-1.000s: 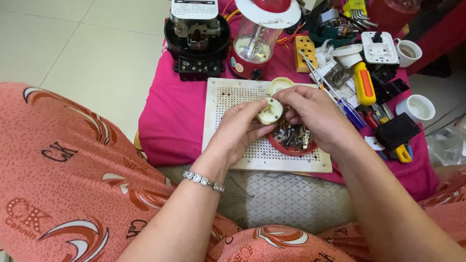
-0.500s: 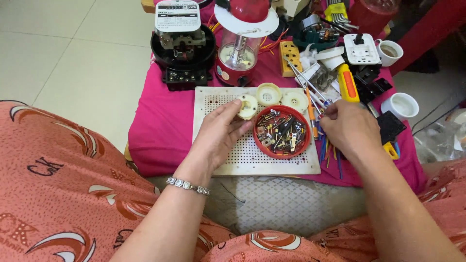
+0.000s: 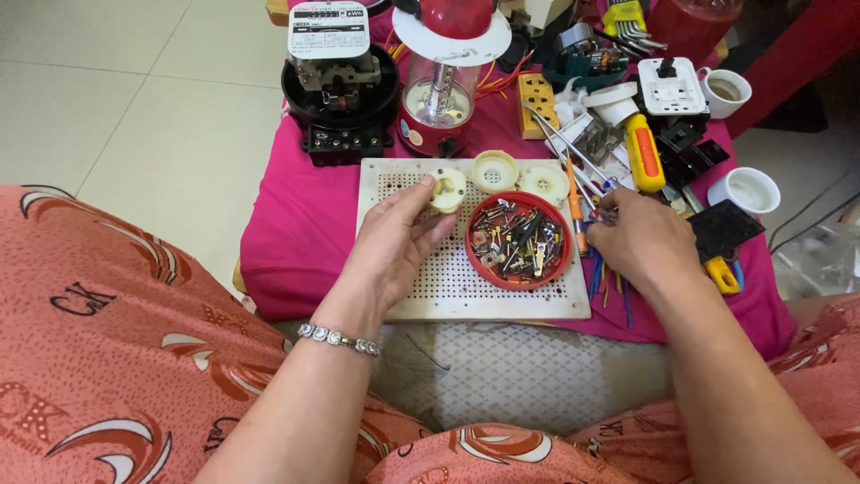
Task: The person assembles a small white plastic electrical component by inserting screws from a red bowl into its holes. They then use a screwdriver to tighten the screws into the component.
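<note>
Pinching a small cream plastic round fitting between thumb and fingertips, the left hand held it just above the upper edge of the white perforated board, with the fingers clamped on its rim. The fitting was disc-shaped with a hollow centre. Right of it on the board lay two more cream round fittings, ribbed and open-topped, and below those sat a shallow red dish full of small metal screws and contact pieces. The right hand rested palm down just right of the dish, its fingers curled together over a bundle of thin screwdrivers and probes; whether it gripped one could not be told. The board lay on a bright pink cloth. Beyond the board stood a black round electricity meter with a grey face, and a red lantern with a clear cylinder. A yellow-handled screwdriver lay past the right hand, near two white cups. A beaded bracelet circled the left wrist.
</note>
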